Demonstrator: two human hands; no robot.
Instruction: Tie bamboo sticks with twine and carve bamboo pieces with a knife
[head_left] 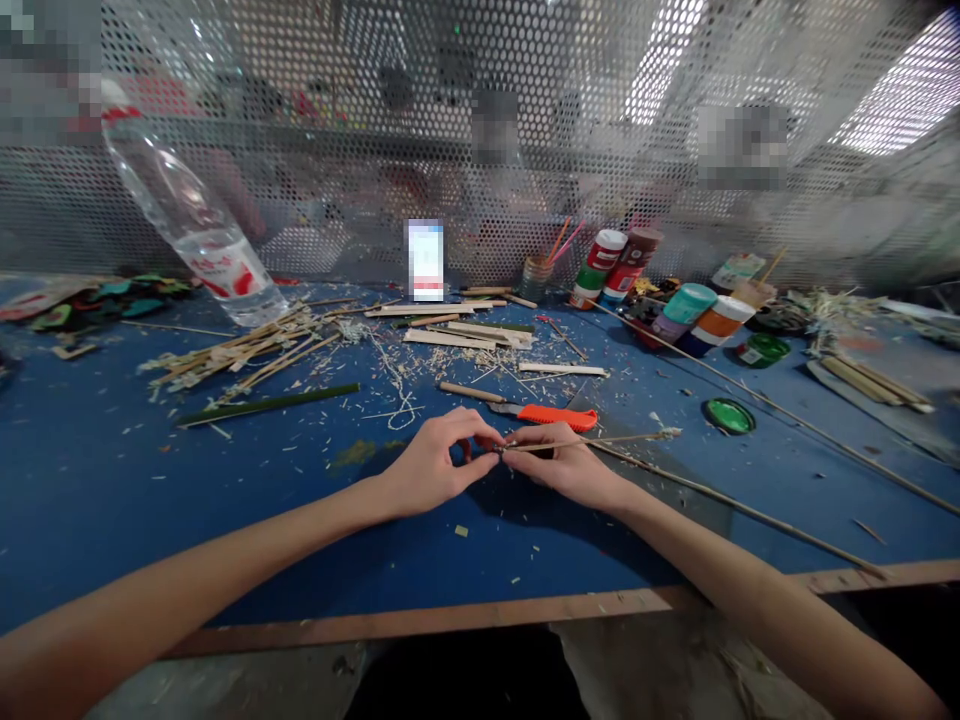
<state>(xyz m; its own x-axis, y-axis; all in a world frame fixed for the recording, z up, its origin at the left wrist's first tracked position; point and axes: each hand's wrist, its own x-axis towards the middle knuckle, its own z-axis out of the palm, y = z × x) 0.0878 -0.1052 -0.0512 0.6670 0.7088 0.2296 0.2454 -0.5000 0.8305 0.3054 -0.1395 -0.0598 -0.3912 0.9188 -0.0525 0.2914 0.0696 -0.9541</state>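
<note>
Both my hands meet over the near middle of the blue table [300, 560]. Between them is a thin bamboo stick [607, 440], its right end carrying a pale tuft. The thumb and fingertips of my right hand [562, 465] pinch it near its left end. My left hand [442, 460] pinches at that same left end, around a small dark bit whose detail I cannot make out. Just beyond my fingers lies an orange utility knife [559, 416] with its blade pointing left. A long thin rod [742, 505] runs from behind my right hand toward the table's front edge.
A tilted water bottle [225, 255] stands at the back left by a pile of tufted sticks [247, 350]. Bamboo strips [465, 335] and shavings lie mid-table. Paint bottles [686, 312] and a green paint lid [727, 416] are at right. Perforated metal mesh [337, 180] closes the back.
</note>
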